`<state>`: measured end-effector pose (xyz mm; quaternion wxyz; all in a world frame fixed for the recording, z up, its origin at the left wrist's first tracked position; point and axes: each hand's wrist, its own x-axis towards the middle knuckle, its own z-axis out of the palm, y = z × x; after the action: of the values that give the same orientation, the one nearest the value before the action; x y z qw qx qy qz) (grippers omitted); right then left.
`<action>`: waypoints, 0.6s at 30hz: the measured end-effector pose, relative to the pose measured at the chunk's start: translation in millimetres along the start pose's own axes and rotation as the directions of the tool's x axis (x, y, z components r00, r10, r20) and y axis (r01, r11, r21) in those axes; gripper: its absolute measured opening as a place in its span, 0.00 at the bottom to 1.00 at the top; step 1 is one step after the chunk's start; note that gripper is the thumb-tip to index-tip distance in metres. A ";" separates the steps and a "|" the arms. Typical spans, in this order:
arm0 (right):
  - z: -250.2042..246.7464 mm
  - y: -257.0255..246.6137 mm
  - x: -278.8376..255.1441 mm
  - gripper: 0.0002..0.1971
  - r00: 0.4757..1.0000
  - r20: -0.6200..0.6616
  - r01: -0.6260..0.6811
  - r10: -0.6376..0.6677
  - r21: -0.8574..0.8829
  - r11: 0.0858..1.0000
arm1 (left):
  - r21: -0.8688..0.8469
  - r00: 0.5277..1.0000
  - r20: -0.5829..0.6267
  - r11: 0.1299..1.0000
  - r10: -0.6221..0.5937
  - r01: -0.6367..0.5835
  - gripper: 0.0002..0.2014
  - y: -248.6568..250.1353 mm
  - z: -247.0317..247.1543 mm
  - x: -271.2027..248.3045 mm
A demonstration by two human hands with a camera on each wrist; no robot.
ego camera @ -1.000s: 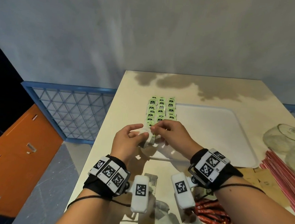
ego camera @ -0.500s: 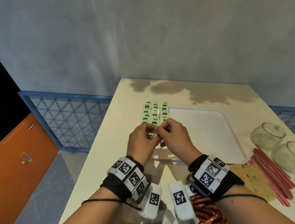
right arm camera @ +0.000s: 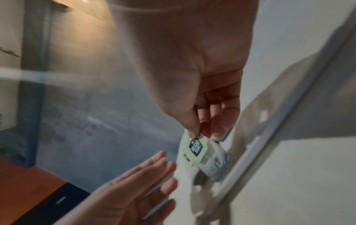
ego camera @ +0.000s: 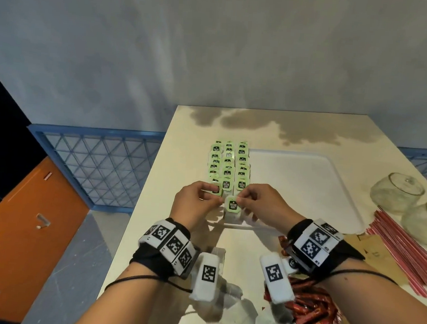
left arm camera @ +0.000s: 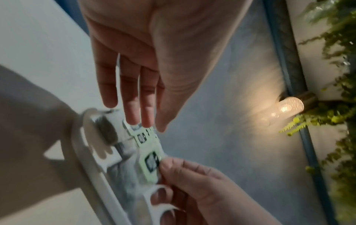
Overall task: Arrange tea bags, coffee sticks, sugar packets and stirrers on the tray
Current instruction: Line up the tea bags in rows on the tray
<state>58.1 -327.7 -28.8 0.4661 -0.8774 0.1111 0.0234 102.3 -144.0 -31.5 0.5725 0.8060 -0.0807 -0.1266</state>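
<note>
Both hands are at the tray's near-left corner. Our right hand (ego camera: 257,203) pinches the tag (ego camera: 232,204) of a tea bag (right arm camera: 215,161) between thumb and forefinger, the bag dangling onto the tray (ego camera: 307,184). Our left hand (ego camera: 196,201) is open, fingers straight, touching the nearest tags in the rows (ego camera: 229,163) along the tray's left edge.

Risk, as we judge it: the bag hangs by its string, so it could swing and land crooked, or our left fingers could nudge the neat rows out of line. The tray's near edge is right below, too, and a bag could flop over it.

Half a second ago both hands were pressed together on the tag. Now they've parted, the left flattening out and the right lowering the tag.
</note>
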 end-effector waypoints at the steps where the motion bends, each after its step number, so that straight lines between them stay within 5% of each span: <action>1: 0.6 6.2 3.9 0.05 1.000 -0.019 -0.016 0.016 -0.040 0.999 | 0.065 1.000 -0.024 0.998 0.012 -0.010 0.12 -1.4 -2.7 2.7; 6: 5.6 13.0 20.0 0.05 0.992 -0.124 0.017 -0.031 -0.117 0.993 | 0.460 0.994 -0.008 0.883 0.111 -0.095 0.15 -4.2 -11.9 19.1; 18: 14.6 12.7 43.2 0.04 0.983 -0.175 0.040 -0.059 -0.109 0.993 | 0.658 0.993 0.118 0.750 -0.024 -0.061 0.16 -10.3 0.4 46.3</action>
<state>98.3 -330.0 -53.5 0.4078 -0.9019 0.1289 -0.0609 146.2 -153.7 -46.4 0.2464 0.9463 -0.1621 -0.1320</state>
